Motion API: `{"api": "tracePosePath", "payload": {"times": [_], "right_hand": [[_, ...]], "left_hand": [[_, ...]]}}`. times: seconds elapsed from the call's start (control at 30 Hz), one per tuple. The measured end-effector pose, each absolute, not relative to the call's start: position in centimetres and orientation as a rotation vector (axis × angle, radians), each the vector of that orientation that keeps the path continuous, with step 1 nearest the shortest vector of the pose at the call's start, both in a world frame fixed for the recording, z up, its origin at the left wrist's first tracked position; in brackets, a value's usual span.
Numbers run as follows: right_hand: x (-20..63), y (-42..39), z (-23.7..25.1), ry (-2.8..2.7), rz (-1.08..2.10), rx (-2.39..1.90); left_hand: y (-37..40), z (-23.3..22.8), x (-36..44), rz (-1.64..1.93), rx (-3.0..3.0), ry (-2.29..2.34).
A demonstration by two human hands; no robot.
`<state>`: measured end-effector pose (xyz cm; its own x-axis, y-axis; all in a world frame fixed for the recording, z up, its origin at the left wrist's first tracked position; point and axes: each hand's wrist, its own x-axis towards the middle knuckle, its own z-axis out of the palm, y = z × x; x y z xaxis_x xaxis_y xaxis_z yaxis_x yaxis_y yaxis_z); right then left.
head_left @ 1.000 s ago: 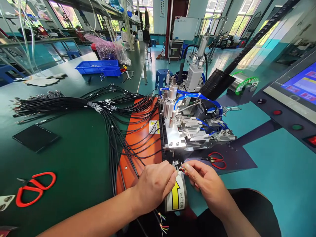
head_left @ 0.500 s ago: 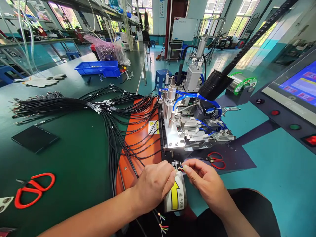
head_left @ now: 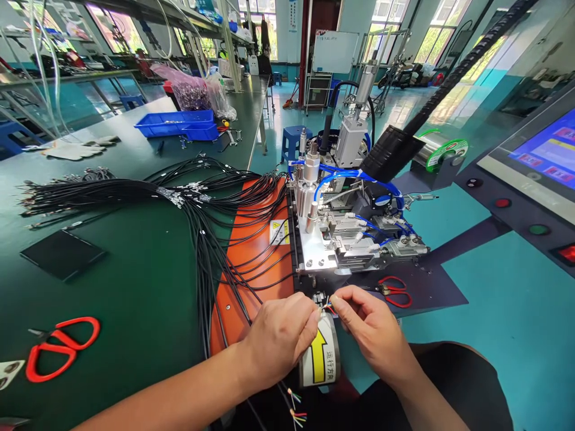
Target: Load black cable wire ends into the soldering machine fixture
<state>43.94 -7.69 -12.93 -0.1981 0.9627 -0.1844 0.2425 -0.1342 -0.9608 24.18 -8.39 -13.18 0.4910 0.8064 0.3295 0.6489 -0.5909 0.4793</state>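
My left hand (head_left: 287, 329) is closed on the end of a black cable, whose thin coloured wires (head_left: 327, 306) stick out past the fingertips. From the other side, the thumb and forefinger of my right hand (head_left: 371, 326) pinch those wires. Both hands meet over a round drum (head_left: 332, 359) with a yellow arrow label, in front of the machine (head_left: 341, 227). Below my left wrist, two more stripped cable ends (head_left: 294, 407) fan out in several colours. Black cables (head_left: 206, 287) run in a bundle over the orange plate (head_left: 251, 251) beside my left hand.
Red-handled scissors (head_left: 63, 347) lie on the green table at left, near a black flat pad (head_left: 63, 254). Red-handled cutters (head_left: 395, 292) rest right of my hands. Further back are a blue tray (head_left: 177, 126) and a solder spool (head_left: 442, 151). A control panel (head_left: 534, 197) stands at right.
My right fingers have shifted very slightly at the wires. My left hand stays in place with its grip unchanged.
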Motion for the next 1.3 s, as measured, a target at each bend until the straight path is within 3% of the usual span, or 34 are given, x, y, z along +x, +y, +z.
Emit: {"api": "tracePosePath", "payload": {"times": [0.43, 1.3], "right_hand": [[43.9, -7.1, -14.4, -1.473, 1.313, -1.411], [42.9, -6.4, -16.0, -1.446, 1.298, -1.404]], "left_hand": [[-8.2, -12.9, 23.8, 0.865, 2.166, 1.144], [-8.3, -13.3, 24.1, 0.739, 2.190, 1.335]]}}
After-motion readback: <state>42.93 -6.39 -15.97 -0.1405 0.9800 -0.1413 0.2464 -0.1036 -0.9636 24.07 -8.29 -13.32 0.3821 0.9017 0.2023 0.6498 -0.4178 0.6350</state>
